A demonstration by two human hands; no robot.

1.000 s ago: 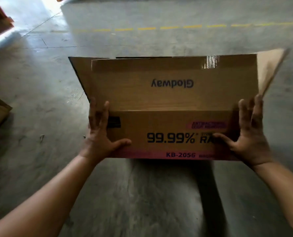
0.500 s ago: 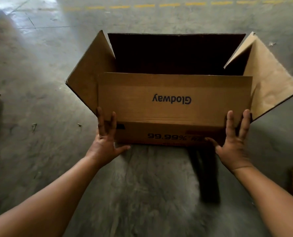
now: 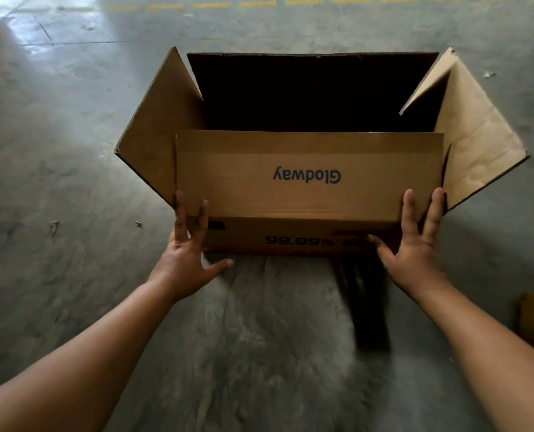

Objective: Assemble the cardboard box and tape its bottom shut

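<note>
Cardboard box [image 3: 309, 182] stands opened out on the concrete floor [image 3: 56, 120], flaps splayed, printing upside down, so flap-folding looks to be the step, near flap first. Left hand [image 3: 187, 254] and right hand [image 3: 415, 244] press its near corners, fingers straight and spread, gripping nothing.
</note>
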